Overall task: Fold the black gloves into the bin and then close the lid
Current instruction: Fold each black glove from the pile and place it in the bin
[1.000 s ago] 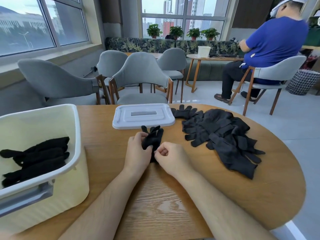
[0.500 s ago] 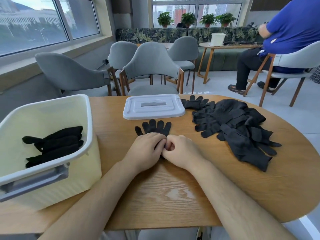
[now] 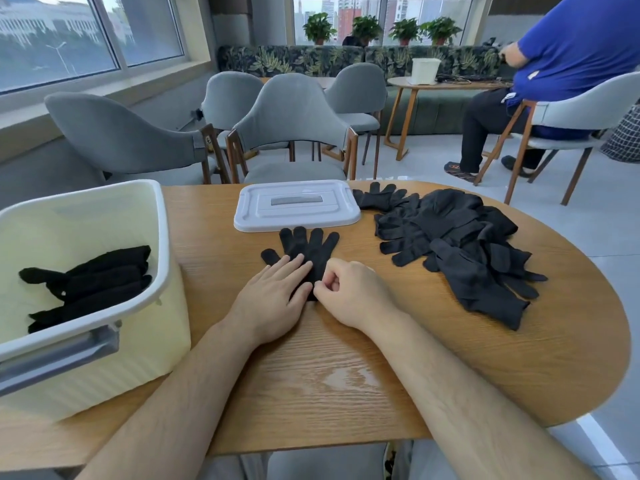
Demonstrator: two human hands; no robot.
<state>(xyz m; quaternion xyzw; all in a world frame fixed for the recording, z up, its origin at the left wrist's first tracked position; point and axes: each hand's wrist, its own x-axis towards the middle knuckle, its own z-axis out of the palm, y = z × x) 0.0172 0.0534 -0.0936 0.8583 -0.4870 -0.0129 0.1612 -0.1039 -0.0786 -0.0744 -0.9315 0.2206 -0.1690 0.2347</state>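
Black glove [image 3: 308, 247], one spread flat, one bin [image 3: 104, 216], one lid [image 3: 298, 216]

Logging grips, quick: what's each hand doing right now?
Left hand: open, pressing flat on the glove.
Right hand: fingers curled, pinching the glove's edge.

White lid [image 3: 298, 209] lying flat, off bin [image 3: 145, 341]. Bin cream, open, at left, holding folded gloves [image 3: 93, 285]. Single black glove [image 3: 308, 245] flat just beside lid, fingers spread. Loose glove pile [image 3: 457, 244] at right.
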